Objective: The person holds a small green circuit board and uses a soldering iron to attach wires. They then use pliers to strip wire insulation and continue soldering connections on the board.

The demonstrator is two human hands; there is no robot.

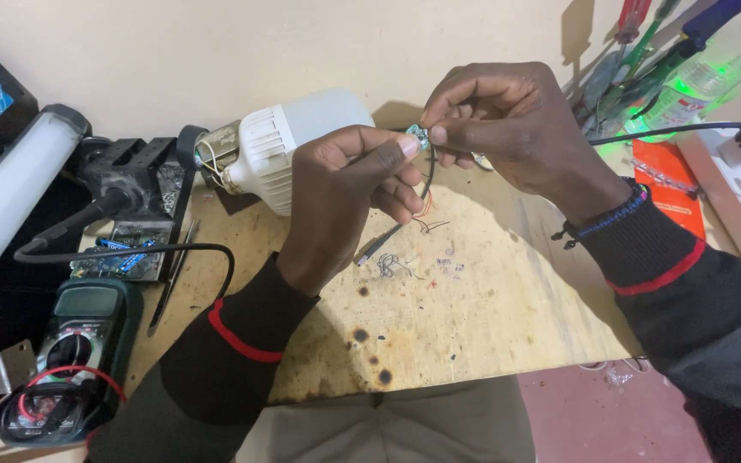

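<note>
Head view looks down on a worn plywood bench top (473,300), pale and scuffed, with dark burn spots toward six o'clock, set against a plain cream wall (302,43). At nine o'clock a white tube lamp (10,193) lies slanted along the bench edge, and below it, at about eight o'clock, a dark green multimeter (79,330) rests with red and black leads coiled over it. At eleven o'clock a large white bulb (289,141) lies on its side, its opened base showing wires, beside a black holder (130,167). At one to two o'clock a rack of screwdrivers (636,39) leans against the wall next to a clear plastic bottle (713,64) lit green; what the bottle holds cannot be told. An orange card (671,184) lies at three o'clock. Near the centre, the left hand (349,201) and right hand (503,129) meet, both in dark sleeves with red bands. Each hand's thumb and forefinger are closed narrowly on a small circuit board (418,135), pinched between the fingertips of both above the bench. A thin black cable (429,176) hangs from it toward six o'clock, ending in bare coloured strands, with wire scraps (392,264) lying below.
</note>
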